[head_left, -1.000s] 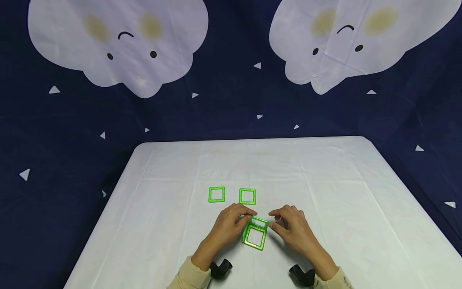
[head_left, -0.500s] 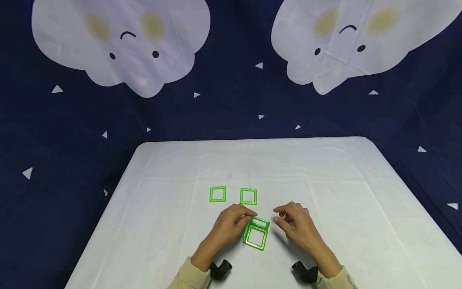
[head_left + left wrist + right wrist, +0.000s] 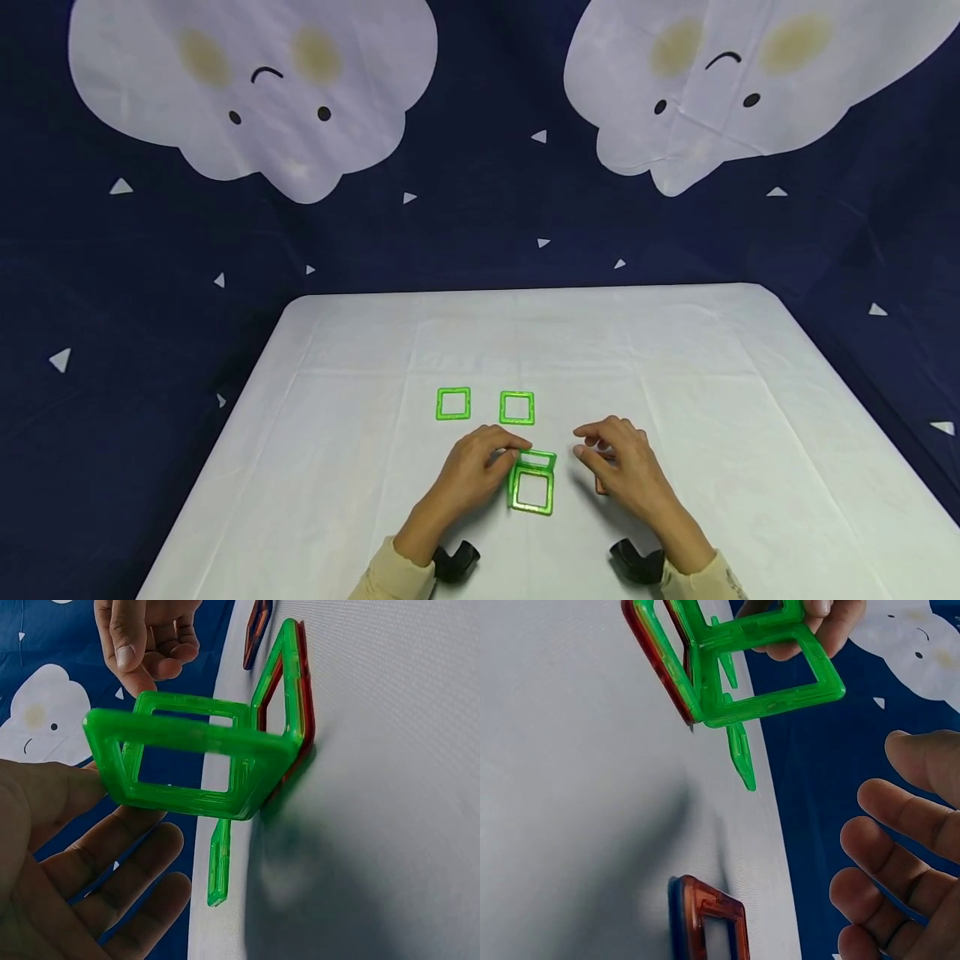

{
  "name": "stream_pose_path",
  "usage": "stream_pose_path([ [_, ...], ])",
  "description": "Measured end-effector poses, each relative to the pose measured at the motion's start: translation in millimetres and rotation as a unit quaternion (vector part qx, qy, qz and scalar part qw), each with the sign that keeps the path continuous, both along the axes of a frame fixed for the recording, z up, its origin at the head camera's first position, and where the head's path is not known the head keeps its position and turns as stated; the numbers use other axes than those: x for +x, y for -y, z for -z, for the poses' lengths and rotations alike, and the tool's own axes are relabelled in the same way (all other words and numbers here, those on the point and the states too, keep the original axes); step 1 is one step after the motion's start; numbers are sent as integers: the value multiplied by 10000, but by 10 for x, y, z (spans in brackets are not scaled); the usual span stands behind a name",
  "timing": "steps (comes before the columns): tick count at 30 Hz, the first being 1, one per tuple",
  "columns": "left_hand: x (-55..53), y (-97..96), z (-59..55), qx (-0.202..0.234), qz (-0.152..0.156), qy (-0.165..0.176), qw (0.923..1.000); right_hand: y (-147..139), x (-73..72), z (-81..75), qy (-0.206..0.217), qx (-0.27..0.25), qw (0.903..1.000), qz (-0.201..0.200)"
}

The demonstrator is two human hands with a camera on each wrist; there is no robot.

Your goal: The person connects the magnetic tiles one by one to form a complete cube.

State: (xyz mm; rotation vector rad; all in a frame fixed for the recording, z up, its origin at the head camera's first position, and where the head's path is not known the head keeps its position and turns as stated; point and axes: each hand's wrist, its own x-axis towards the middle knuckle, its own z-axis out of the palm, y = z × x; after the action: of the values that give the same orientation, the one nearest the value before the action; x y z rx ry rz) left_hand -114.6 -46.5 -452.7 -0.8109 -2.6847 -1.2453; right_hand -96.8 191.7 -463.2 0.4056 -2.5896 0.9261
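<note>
My left hand (image 3: 472,471) pinches a joined piece of green square magnetic tiles (image 3: 551,492) by its upper left corner. In the left wrist view, two green tiles (image 3: 187,735) stand up from a third, and a red tile (image 3: 306,712) lies against the underside of that one. The right wrist view shows the left thumb (image 3: 819,606) over a green frame. My right hand (image 3: 626,471) hovers a little to the right of the piece, apart from it, with loosely bent fingers (image 3: 907,814) and nothing between them.
Two loose green square tiles (image 3: 453,403) (image 3: 517,408) lie flat beyond the hands on the white table (image 3: 360,400). An orange tile with a blue one behind it (image 3: 720,915) sits low in the right wrist view. A dark cloth with clouds hangs behind.
My right hand has drawn away to the right from the green tiles. The joined piece has turned slightly and now sits straighter, with my left hand still at its corner.
</note>
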Motion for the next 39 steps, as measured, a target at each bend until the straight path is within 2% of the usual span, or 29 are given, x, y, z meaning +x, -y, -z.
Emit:
stream_pose_path([
  [9, 20, 33, 22, -80, -185, -124, 9997, 2, -28, -7, 20, -58, 10000, -5],
  [26, 91, 82, -3, -181, -386, 126, 9990, -29, -142, -40, -323, -22, 9993, -199],
  [29, 97, 92, 5, -165, -375, 85, 9991, -40, -173, -38, -416, 5, 9988, -249],
  [39, 122, 114, 20, -172, -425, -38, 9989, -40, -283, -33, -323, 72, 9989, -347],
])
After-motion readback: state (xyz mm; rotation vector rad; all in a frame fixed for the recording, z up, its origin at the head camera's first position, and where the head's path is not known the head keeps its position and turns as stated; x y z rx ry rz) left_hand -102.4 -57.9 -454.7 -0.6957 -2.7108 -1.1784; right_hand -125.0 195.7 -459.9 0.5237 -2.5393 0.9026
